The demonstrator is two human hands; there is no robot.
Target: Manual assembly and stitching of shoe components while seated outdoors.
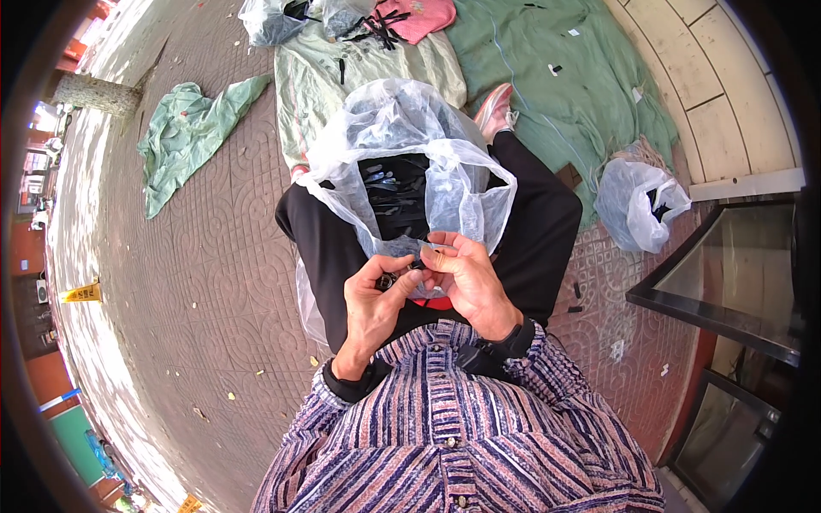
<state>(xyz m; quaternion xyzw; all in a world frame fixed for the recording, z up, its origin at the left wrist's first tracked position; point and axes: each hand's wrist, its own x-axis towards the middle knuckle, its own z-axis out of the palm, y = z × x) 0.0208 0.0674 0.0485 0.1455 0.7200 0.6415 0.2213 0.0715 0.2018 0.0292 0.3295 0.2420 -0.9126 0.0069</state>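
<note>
In front of my body, my left hand [375, 301] is closed with several small dark pieces [386, 281] showing between its thumb and fingers. My right hand [473, 287] meets it in a pinch, and a small black part [417, 265] sits between the fingertips of both hands. The exact kind of these parts is too small to make out. Just beyond the fingers, a large translucent plastic bag [389, 117] stands between my legs with its mouth open. Inside it lie many flat, glossy black strips [395, 195]. The front rim of the bag is partly hidden by my hands.
Green sheeting [569, 94] and a pale sack [308, 77] cover the ground ahead, with more bags [274, 24] and a pink cloth [428, 17]. A smaller plastic bag [633, 201] and a dark-framed glass panel [727, 265] stand at right. A green cloth [192, 128] lies left.
</note>
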